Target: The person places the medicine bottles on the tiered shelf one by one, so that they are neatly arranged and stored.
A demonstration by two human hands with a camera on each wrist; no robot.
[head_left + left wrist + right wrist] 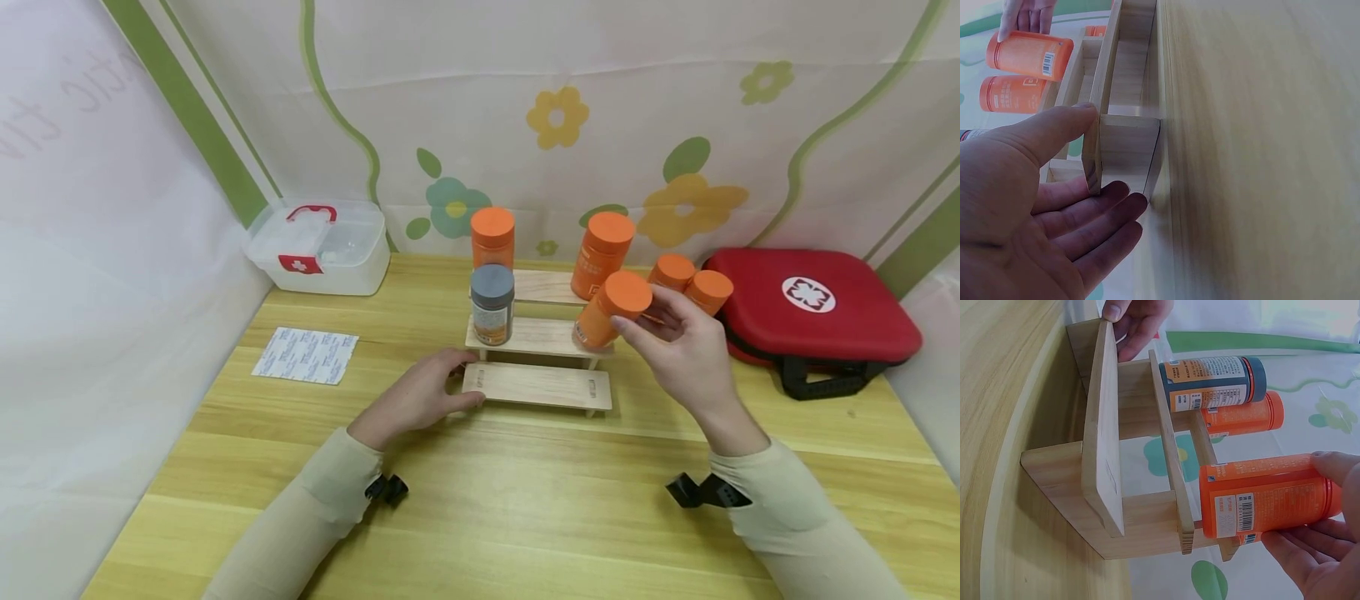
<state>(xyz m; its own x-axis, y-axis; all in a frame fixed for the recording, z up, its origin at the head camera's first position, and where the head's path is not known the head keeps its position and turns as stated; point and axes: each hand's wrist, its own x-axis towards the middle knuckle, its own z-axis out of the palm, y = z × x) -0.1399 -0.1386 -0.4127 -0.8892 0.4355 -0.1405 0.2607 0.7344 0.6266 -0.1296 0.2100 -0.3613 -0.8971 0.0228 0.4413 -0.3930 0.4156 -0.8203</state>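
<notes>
A three-tier wooden rack [542,383] stands on the table. My left hand [423,392] holds the left end of its lowest tier, thumb on top and fingertips beneath the board, as the left wrist view shows. My right hand [696,354] grips an orange bottle [1260,497] between thumb and fingers at the right end of the middle tier. The bottle leans in the head view, its base at the board. On the left of that tier stands a grey-lidded bottle [492,308]. Two orange bottles, one left [492,237] and one right [600,258], occupy the top tier.
Behind my right hand are two more orange bottles, partly hidden [672,271]. A red first-aid case [817,304] with a black handle lies at the right. At the back left sits a clear plastic box [348,258], with a printed white packet [306,355] in front.
</notes>
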